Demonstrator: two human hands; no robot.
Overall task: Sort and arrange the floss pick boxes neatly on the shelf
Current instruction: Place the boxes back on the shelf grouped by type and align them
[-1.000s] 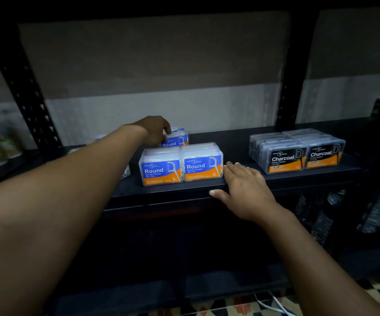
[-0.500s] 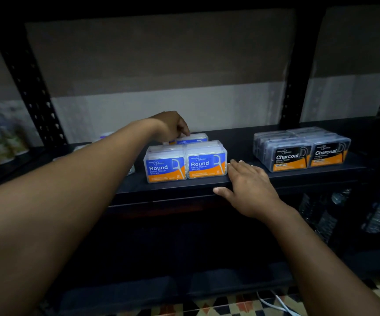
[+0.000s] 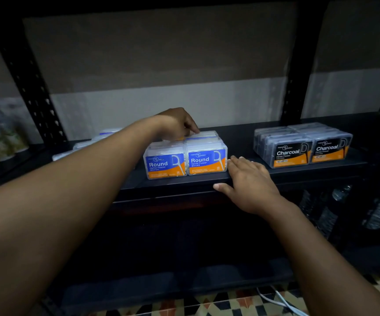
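Where two blue-and-orange Round floss boxes [image 3: 185, 163] stand side by side near the shelf's [image 3: 179, 182] front edge, labels facing out, with more clear boxes packed directly behind them. Reaching over the top of that block: left hand [image 3: 175, 124], forearm stretched long from the lower left, wrist bent downward, fingers [image 3: 192, 128] curled and pinching the top edge of a rear Round box [image 3: 203, 135] in the back row. Beside the front right box: right hand [image 3: 248, 183], palm down on the shelf's front lip, fingers straight and relaxed, tips touching or just beside the box's right side, thumb spread out to the left along the edge, holding nothing. Further right, well apart from the Round group: a tight block of grey Charcoal floss boxes [image 3: 303, 147], two labels facing front, several rows deep. Behind the left forearm, partly hidden: more loose clear boxes [image 3: 107, 135] lying near the left upright. Black perforated shelf posts [image 3: 31, 83] at left and right, pale wall behind, patterned floor tiles [image 3: 230, 302] and a white cable [image 3: 282, 302] below.
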